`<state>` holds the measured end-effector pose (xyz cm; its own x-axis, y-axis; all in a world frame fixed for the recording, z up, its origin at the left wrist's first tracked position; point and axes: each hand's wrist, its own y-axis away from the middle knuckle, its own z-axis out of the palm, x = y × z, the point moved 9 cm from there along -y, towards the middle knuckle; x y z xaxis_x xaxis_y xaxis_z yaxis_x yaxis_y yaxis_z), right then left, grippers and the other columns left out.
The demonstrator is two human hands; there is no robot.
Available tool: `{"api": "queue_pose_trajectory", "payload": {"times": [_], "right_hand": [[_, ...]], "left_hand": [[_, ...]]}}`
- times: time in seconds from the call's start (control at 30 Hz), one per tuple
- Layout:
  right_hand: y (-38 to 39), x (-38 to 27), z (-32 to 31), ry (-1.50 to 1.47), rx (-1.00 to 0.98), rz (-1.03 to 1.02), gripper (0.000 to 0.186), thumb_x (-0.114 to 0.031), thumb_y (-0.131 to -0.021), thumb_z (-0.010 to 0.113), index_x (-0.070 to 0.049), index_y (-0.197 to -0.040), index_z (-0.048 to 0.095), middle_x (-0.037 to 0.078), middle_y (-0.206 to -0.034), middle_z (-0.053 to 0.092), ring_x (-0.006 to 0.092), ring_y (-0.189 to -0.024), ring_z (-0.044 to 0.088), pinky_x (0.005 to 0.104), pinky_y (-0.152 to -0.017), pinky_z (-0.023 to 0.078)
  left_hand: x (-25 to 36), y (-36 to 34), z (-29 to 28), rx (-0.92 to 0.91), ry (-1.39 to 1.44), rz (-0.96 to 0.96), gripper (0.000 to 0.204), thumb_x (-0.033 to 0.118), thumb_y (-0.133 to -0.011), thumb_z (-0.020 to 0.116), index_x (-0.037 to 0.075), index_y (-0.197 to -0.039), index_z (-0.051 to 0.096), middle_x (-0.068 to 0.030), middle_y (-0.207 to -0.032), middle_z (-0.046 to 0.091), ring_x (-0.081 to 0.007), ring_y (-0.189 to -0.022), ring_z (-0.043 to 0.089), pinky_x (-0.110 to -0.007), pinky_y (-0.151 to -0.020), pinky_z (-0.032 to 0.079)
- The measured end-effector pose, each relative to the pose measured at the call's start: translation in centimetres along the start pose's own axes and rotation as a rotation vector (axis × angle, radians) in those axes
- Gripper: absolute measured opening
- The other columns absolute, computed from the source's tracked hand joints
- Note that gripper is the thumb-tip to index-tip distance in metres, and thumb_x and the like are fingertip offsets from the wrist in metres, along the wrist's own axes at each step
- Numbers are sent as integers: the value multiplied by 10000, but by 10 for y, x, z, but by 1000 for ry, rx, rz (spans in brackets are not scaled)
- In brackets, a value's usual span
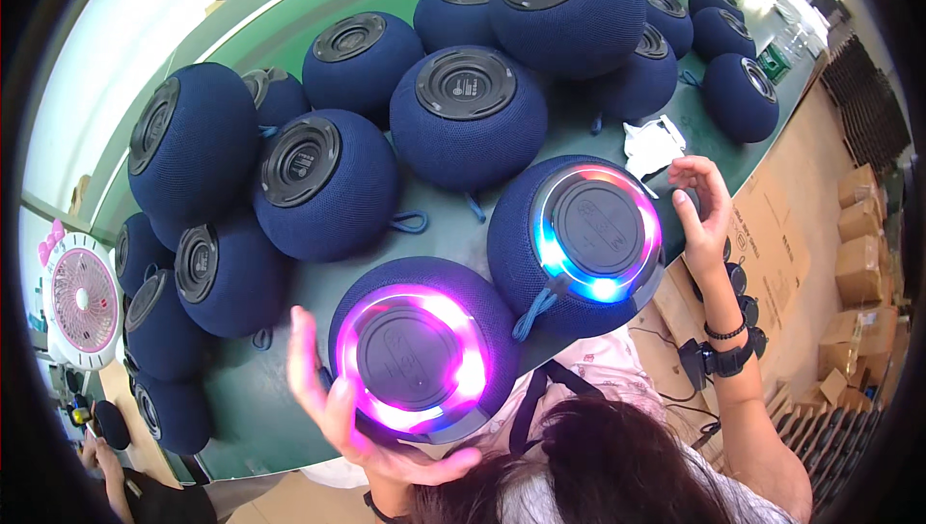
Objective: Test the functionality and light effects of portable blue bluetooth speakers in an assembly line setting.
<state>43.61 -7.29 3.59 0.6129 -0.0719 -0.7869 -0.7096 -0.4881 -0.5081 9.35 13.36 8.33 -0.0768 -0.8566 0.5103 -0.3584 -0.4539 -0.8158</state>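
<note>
Two round navy fabric-covered speakers stand lit on the near edge of the table. The left speaker (pixel 405 360) has a glowing pink-purple ring around its black control panel. Beside it, the right speaker (pixel 511 215) shows a blue, white and red ring and a cord loop. My left hand (pixel 371 437) is open along the near left side of the pink-lit speaker, fingers spread; whether it touches is unclear. Just right of the other lit speaker, my right hand (pixel 707 201) is raised, fingers loosely bent and apart, holding nothing. A crumpled white piece (pixel 653 146) lies near its fingertips.
Several unlit navy speakers (pixel 470 119) crowd the green table (pixel 318 292), some stacked, with black round bases showing. A white-and-pink fan (pixel 85 302) stands at far left. Cardboard boxes (pixel 857 268) sit on the right. Another person's hand (pixel 101 461) is at lower left.
</note>
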Motion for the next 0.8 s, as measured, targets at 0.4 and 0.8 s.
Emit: {"api": "queue_pose_trajectory", "payload": {"times": [0.4, 0.8], "right_hand": [[-1, -16, 29, 692, -147, -104, 477, -149, -739, 668, -69, -1204, 599, 170, -1411, 424, 356, -1191, 437, 458, -1027, 345], [-5, -19, 16, 675, -102, -155, 229, -109, -739, 706, -54, -924, 583, 169, -1281, 498, 341, -1100, 493, 432, -946, 394]], "left_hand": [[-11, 17, 11, -92, -100, -71, 879, 754, -685, 633, 90, -1241, 490, -406, -1309, 414, -507, -1219, 464, -571, -981, 456], [-13, 20, 10, -71, -100, -73, 955, 833, -709, 533, 63, -1271, 474, -383, -1336, 406, -481, -1259, 433, -564, -1030, 413]]}}
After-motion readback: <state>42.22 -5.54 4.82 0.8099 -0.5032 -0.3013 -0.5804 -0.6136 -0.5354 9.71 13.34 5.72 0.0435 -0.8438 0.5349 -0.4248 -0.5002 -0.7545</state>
